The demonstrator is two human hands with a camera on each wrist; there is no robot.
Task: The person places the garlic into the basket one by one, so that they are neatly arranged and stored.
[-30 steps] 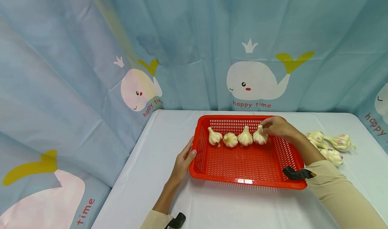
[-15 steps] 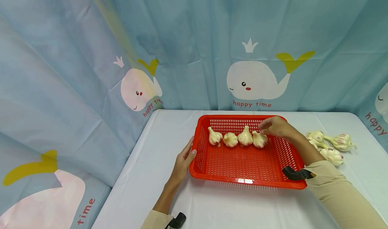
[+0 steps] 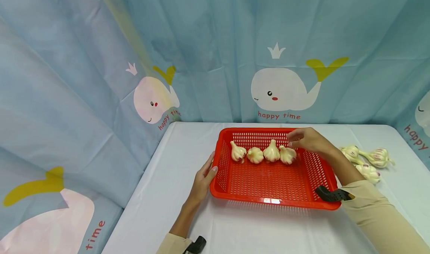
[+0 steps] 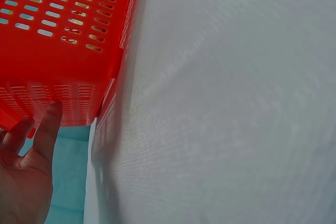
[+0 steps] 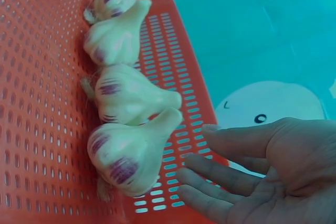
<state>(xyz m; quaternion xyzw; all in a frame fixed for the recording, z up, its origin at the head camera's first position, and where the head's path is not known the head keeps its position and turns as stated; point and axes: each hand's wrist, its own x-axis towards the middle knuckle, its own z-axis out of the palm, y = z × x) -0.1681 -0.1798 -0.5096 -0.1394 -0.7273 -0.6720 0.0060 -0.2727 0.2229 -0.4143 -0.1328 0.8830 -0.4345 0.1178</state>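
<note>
A red plastic basket (image 3: 268,183) stands on the white table, with garlic bulbs in a row along its far side: a left bulb (image 3: 238,152), a small one (image 3: 255,155), an upright one (image 3: 271,151) and a tilted right one (image 3: 287,155). My left hand (image 3: 201,181) holds the basket's left edge, thumb at the rim and fingers against the outer wall, as the left wrist view shows. Above the far right corner hovers my right hand (image 3: 307,140), apart from the bulbs. Its fingers (image 5: 231,174) are loosely extended and hold nothing in the right wrist view.
More garlic lies on the table to the right: one bulb (image 3: 379,157) with a long stem, another (image 3: 351,153) and a third (image 3: 368,173), partly behind the right forearm. A blue curtain (image 3: 215,78) with whale prints hangs behind the table.
My right hand has let go of the rightmost garlic bulb, which now leans leftward, and has drawn slightly up and right. The left hand and basket have not moved.
</note>
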